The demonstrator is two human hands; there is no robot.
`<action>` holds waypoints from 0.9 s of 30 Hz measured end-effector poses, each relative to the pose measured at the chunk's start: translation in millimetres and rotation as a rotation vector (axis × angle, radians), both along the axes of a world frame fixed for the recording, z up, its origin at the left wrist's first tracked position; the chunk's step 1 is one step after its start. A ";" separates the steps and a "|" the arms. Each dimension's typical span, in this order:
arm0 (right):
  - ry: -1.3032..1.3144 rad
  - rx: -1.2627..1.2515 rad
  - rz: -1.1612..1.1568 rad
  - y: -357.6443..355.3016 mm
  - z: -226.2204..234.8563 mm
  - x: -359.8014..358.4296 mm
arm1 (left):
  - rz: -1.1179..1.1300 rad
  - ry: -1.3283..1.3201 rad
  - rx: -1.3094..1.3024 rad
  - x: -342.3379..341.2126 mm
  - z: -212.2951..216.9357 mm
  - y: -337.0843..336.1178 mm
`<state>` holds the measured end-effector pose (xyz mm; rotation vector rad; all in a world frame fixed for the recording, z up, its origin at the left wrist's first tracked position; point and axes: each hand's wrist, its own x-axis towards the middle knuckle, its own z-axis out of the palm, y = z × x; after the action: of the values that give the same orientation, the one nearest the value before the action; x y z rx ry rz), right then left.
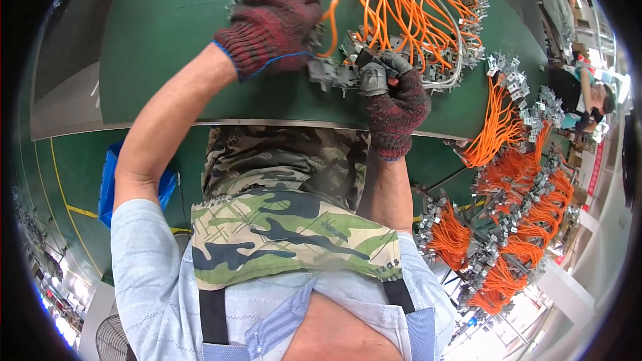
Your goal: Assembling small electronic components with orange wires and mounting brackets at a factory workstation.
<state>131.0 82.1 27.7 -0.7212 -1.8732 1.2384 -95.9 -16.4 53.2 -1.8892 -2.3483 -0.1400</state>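
Green matting covers the bench [167, 40], whose near edge runs as a pale metal strip just in front of the worker's apron. Both hands wear dark red knitted gloves. Left hand [277, 20]: fingers curled down over a grey metal bracket assembly [338, 70], pressing it to the bench close to the near edge. Right hand [394, 93]: closed around the right end of the same assembly, thumb on top, wrist crossing the bench edge. Orange wires [401, 0] fan from the assembly toward the far edge, too many and too tangled to count. The left part of the bench, from the left hand out to the left edge, is bare matting with free room; the right part is crowded. A second, smaller bundle of orange wires with metal clips [498, 120] lies near the right edge. Beyond that edge, a rack [515, 227] carries at least four further bundles of orange leads. One blue bin [110, 184] stands on the floor below the near edge, on the left. Another person [588, 100] stands past the right end.
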 end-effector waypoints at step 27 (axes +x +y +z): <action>0.064 -0.023 -0.044 -11.9 4.2 -9.2 | -0.013 -0.774 0.130 26.5 -23.0 -14.2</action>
<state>121.8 70.2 31.9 -0.7231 -1.7842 1.2424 -69.4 -30.7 30.2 -2.0239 -2.6479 -1.1827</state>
